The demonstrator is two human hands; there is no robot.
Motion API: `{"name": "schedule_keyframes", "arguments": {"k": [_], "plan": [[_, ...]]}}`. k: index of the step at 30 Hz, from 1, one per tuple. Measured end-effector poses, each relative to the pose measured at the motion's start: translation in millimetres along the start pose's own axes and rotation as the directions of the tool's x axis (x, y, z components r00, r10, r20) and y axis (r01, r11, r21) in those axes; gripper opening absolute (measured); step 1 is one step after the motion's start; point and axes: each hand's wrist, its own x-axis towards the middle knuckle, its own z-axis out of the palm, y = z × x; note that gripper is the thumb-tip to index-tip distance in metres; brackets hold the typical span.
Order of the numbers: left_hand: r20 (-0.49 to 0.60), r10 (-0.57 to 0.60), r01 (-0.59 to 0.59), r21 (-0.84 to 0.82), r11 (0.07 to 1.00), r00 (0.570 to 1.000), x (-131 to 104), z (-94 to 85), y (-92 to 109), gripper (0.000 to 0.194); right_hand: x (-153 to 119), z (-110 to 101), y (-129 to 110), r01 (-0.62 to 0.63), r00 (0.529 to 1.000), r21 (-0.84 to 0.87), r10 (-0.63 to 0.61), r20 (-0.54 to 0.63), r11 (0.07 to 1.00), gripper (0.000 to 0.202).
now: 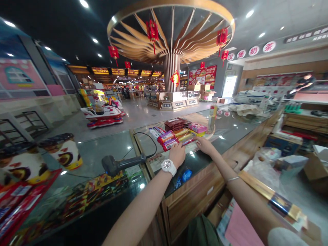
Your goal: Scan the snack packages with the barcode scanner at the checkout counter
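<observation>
On the glass counter lies a cluster of packaged snacks. My left hand point(177, 154), with a white watch point(167, 165) on the wrist, has its fingers curled at the front edge, against a red and purple wrapped snack bar point(169, 144). Just to the right, my right hand point(205, 146) reaches in with fingers stretched and parted, the tips touching the end of a thin red bar point(188, 141). Behind are yellow packets point(183, 134), a stack of dark brown packets point(175, 123) and a pink box point(197, 127). The undersides of my left fingers are hidden.
A black barcode scanner point(123, 164) with a cable lies left of the snacks. Printed paper tubs point(63, 150) and red packets point(20, 205) stand further left. To the right are a plastic bag point(266, 167) and boxes point(316, 167). Another person point(304, 82) is far right.
</observation>
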Motion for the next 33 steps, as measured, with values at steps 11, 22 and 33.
{"name": "schedule_keyframes", "arguments": {"k": [11,22,33], "plan": [[-0.024,-0.001,0.002,0.028,1.000,1.000,-1.6,8.4,-1.6,0.039,2.9,10.6,9.2,0.060,0.998,-0.031,-0.060,0.027,0.998,0.040],[-0.037,-0.021,0.021,-0.017,1.000,0.999,-4.3,5.1,-1.1,0.037,-0.7,8.5,5.8,0.068,0.996,0.018,-0.067,-0.051,0.998,0.047],[-0.196,-0.211,0.211,-0.024,0.977,0.958,-6.2,-20.7,-53.7,0.038,55.4,2.5,-69.3,0.151,0.977,0.075,-0.137,-0.165,0.986,0.034]]}}
